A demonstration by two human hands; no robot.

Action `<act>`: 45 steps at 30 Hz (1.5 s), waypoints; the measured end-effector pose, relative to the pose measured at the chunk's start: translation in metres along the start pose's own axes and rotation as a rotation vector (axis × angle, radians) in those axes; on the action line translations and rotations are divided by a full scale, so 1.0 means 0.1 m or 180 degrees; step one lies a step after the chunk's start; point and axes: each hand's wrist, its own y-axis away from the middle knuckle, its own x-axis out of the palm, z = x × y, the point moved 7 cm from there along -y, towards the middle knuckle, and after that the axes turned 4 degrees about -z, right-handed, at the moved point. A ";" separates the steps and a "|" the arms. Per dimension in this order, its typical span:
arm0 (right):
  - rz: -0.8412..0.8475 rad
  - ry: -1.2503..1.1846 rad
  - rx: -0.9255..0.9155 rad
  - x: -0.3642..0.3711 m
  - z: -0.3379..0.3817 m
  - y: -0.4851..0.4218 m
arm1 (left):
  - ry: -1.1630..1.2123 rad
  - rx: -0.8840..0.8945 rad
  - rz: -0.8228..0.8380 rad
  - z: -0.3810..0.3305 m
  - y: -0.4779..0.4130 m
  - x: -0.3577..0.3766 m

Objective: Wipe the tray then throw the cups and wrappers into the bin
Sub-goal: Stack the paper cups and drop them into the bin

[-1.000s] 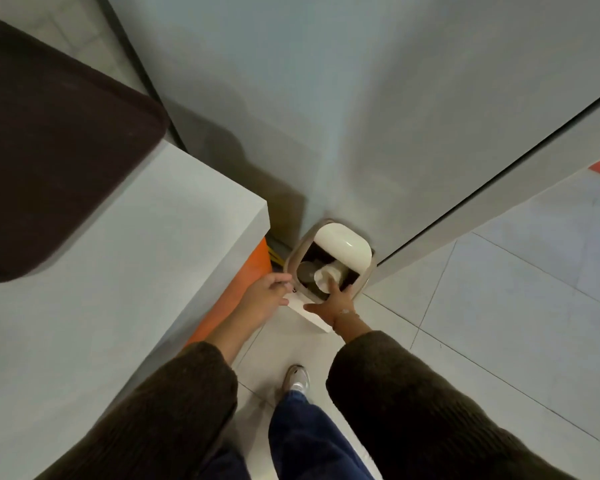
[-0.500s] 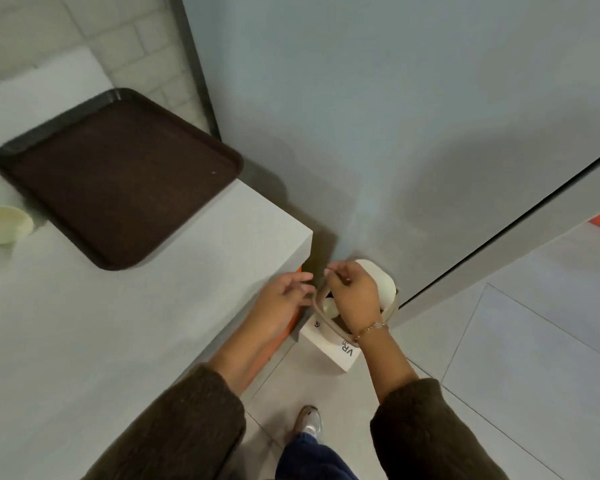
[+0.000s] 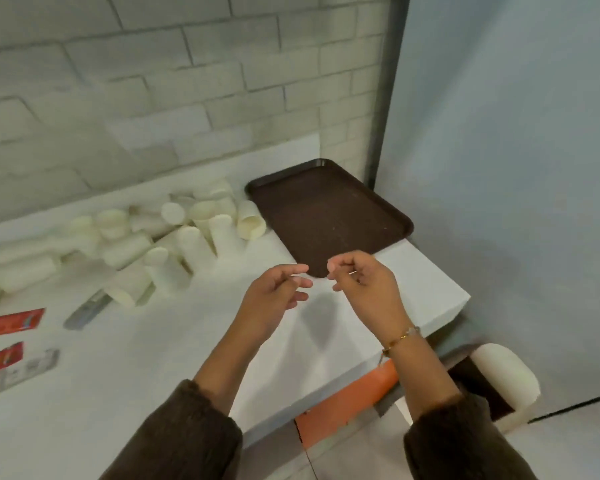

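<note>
The left hand [image 3: 278, 292] and right hand [image 3: 364, 282] hover empty, fingers loosely curled, over the worktop [image 3: 118, 358]. Cups [image 3: 187, 237] lie heaped left of the tray [image 3: 326, 216]; the bin [image 3: 503, 379] sits lower right. Stacking several cups per trip would likely serve best.

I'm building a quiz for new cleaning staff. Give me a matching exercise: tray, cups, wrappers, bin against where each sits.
Things: 1 tray; 2 cups; 3 wrappers; 4 bin
Places: A floor beside the counter; B counter's far left; C counter's right end; D heaped left of the tray
Pairs: 1-C, 2-D, 3-B, 4-A
</note>
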 end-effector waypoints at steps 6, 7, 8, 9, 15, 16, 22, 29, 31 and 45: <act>0.0478 -0.0262 -0.0140 1.24 0.67 0.23 | 0.0351 0.0004 -0.0522 0.14 0.32 -1.53; 0.0532 -0.0280 -0.0165 1.45 0.77 0.27 | 0.0397 0.0020 -0.0595 0.18 0.37 -1.78; 0.0616 -0.0307 -0.0217 1.70 0.88 0.32 | 0.0419 0.0013 -0.0697 0.23 0.43 -2.06; 0.0684 -0.0318 -0.0243 1.93 0.98 0.37 | 0.0442 0.0020 -0.0796 0.29 0.49 -2.32; 0.0987 -0.0226 -0.0374 3.14 1.36 0.64 | 0.0617 -0.0081 -0.1350 0.76 0.87 -3.57; 0.1020 -0.0110 -0.0410 3.30 1.37 0.66 | 0.0638 -0.0133 -0.1415 0.84 0.94 -3.72; 0.1090 0.1399 -0.0979 4.08 1.38 0.48 | 0.0867 -0.0316 -0.1884 1.23 1.15 -4.44; 0.1673 0.3151 -0.1097 4.63 0.86 0.07 | 0.1031 -0.0496 -0.2121 1.52 1.12 -4.59; 0.1921 0.3435 -0.0924 4.70 0.65 -0.02 | 0.0984 -0.0553 -0.2163 1.58 1.09 -4.63; 0.2165 -0.0296 0.1573 4.91 1.03 0.22 | 0.0390 -0.0703 -0.2342 1.79 0.27 -5.02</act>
